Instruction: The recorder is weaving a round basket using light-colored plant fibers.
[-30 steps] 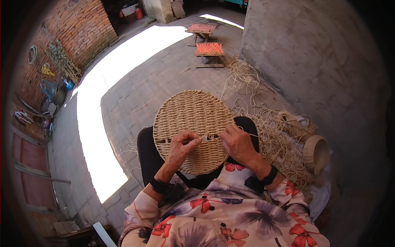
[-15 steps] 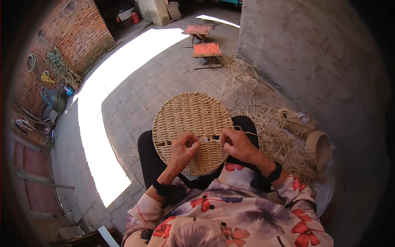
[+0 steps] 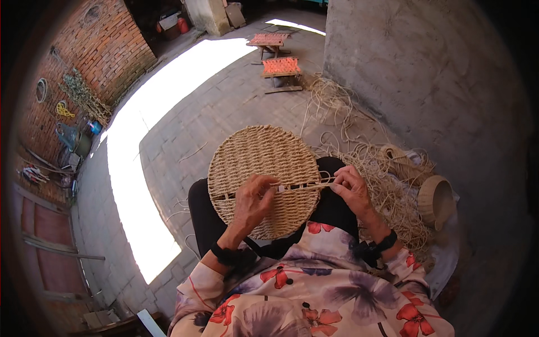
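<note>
Woven mat (image 3: 263,163) under left hand (image 3: 252,199)

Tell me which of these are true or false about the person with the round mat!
1. The round woven mat rests on the person's lap. True.
2. The left hand is on the mat. True.
3. The right hand holds a pair of scissors. False: it pinches a thin straw strand at the mat's edge.
4. The two small stools stand on grass. False: they stand on paving.
5. A pile of loose straw lies to the person's right. True.
</note>
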Tool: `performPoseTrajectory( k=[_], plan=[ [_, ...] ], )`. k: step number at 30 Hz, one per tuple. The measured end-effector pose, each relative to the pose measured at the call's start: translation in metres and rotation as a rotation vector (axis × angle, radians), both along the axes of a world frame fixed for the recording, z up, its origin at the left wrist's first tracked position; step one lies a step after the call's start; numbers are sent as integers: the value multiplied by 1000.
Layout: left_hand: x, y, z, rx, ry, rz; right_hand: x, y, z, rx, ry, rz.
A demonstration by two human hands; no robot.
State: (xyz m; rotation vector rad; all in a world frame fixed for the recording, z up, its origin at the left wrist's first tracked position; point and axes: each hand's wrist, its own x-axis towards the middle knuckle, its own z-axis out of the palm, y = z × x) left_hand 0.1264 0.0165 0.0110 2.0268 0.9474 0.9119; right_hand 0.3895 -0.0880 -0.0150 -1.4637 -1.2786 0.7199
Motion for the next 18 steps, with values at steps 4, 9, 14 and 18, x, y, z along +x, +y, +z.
performPoseTrajectory(
  k=[4, 9, 14, 18],
  plan=[
    [-20, 9, -10, 230, 137, 29, 3, -4, -8, 32, 23, 29],
    [-15, -1, -12, 313, 267, -36, 3, -1, -9, -18, 120, -17],
    [16, -4, -7, 367, 159, -106, 3, -1, -8, -26, 135, 33],
    [42, -5, -13, 453, 162, -197, -1, 0, 2, -71, 229, 94]
  ],
)
